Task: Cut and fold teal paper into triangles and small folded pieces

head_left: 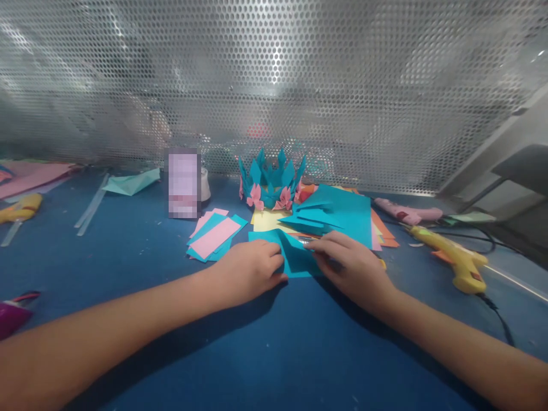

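Observation:
In the middle of the table a teal sheet of paper point(297, 262) is bent up in a raised fold. My left hand point(252, 265) has its fingers curled and closed on the left part of the sheet. My right hand point(357, 271) pinches its right side, thumb under the fingers. Just beyond those right fingertips a small shiny metal piece point(305, 240) shows; most of it is hidden. Behind the hands stands a teal paper crown point(269, 177) with pointed petals and pink paper figures. Loose teal sheets point(353, 214), some cut and folded, lie beyond my right hand.
Pink and teal strips point(216, 235) are piled left of the sheet. Farther back stand a blurred-out phone-like rectangle point(184, 185) and a folded mint paper point(132, 182). On the right lie a yellow glue gun point(458, 262), a pink glue gun point(409, 213) and cords. Perforated metal panel point(274, 97) closes the back.

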`<state>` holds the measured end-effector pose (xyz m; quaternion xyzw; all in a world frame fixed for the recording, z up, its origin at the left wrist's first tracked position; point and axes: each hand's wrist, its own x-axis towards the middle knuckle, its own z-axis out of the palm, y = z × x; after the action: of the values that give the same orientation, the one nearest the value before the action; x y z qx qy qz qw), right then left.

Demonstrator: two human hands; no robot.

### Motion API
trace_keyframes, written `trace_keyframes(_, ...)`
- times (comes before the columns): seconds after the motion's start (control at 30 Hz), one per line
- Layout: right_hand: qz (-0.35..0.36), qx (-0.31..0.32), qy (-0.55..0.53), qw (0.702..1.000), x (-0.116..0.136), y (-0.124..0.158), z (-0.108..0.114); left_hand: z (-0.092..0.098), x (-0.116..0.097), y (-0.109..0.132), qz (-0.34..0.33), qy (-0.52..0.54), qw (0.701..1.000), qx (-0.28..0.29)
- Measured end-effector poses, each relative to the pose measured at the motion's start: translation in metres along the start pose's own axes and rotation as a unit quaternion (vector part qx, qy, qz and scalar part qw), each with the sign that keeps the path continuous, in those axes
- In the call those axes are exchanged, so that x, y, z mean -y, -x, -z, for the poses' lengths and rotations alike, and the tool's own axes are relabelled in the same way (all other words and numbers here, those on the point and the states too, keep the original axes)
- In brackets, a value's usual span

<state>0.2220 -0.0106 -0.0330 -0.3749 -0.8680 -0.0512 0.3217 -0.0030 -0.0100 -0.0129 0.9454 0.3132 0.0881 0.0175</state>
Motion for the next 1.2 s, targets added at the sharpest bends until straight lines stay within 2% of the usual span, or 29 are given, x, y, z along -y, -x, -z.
trace_keyframes(0.07,0.050,0.001,0.027,0.998,0.001,0.001,-0.001,0.001,0.007,-0.001,-0.014,0.018,1.000,-0.006)
trace_keyframes(0.13,0.096,0.011,0.052,0.994,0.003,0.002,-0.001,0.003,0.014,-0.001,-0.017,0.043,0.998,-0.040)
trace_keyframes(0.27,0.143,0.035,0.068,0.987,0.007,0.000,-0.001,-0.001,0.030,-0.001,0.000,0.089,0.991,-0.099)
trace_keyframes(0.47,0.169,0.080,0.066,0.980,0.007,0.000,-0.005,-0.016,0.039,-0.001,-0.033,0.131,0.985,-0.104)
trace_keyframes(0.77,0.179,0.134,0.082,0.971,0.002,-0.003,-0.005,-0.019,0.042,-0.002,-0.043,0.154,0.983,-0.095)
trace_keyframes(1.2,0.203,0.133,0.067,0.968,0.000,-0.005,-0.006,-0.020,0.044,-0.004,-0.098,0.126,0.983,-0.086)
